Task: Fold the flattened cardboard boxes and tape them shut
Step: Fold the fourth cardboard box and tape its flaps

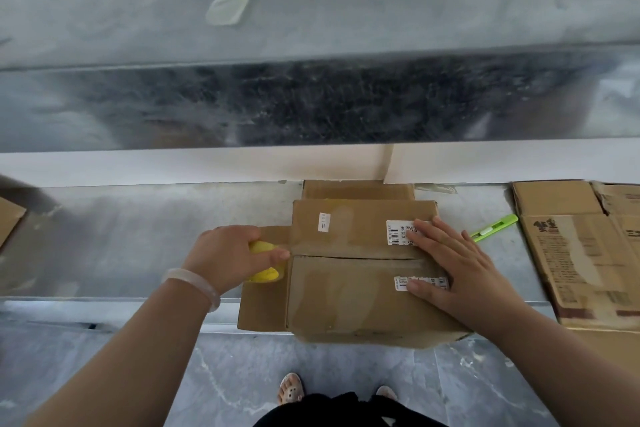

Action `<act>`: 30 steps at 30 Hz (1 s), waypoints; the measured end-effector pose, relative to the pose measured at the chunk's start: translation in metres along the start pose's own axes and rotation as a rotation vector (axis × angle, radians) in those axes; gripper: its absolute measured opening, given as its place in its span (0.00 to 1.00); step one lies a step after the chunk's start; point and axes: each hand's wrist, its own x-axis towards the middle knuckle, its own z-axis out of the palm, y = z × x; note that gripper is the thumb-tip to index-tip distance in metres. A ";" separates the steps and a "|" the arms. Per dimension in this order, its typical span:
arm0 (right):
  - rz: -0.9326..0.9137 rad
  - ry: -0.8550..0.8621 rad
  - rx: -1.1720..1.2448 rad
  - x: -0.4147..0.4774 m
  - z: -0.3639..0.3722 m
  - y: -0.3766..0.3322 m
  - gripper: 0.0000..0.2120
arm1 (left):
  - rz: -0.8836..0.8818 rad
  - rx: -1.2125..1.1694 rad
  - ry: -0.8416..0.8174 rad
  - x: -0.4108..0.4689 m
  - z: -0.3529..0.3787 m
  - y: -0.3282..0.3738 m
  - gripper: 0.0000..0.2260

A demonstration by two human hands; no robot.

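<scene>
Flat right hand [453, 263] atop box [346, 295]

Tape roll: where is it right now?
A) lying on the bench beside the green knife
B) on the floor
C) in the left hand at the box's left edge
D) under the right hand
C: the left hand grips the yellow tape roll at the left edge of the box, at its flap seam.
</scene>
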 end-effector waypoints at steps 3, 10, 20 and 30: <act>0.009 -0.059 -0.058 0.000 -0.004 -0.002 0.34 | -0.006 -0.060 -0.036 0.003 0.005 -0.003 0.28; 0.033 -0.078 -0.388 -0.008 0.007 -0.039 0.41 | 0.022 -0.002 -0.094 0.008 0.003 0.002 0.24; -0.080 -0.068 -0.232 0.011 0.050 -0.110 0.40 | 0.088 -0.029 -0.089 0.010 0.005 0.001 0.22; -0.137 -0.088 -0.281 0.012 0.048 -0.109 0.39 | 0.261 -0.313 -0.094 0.001 0.008 -0.014 0.20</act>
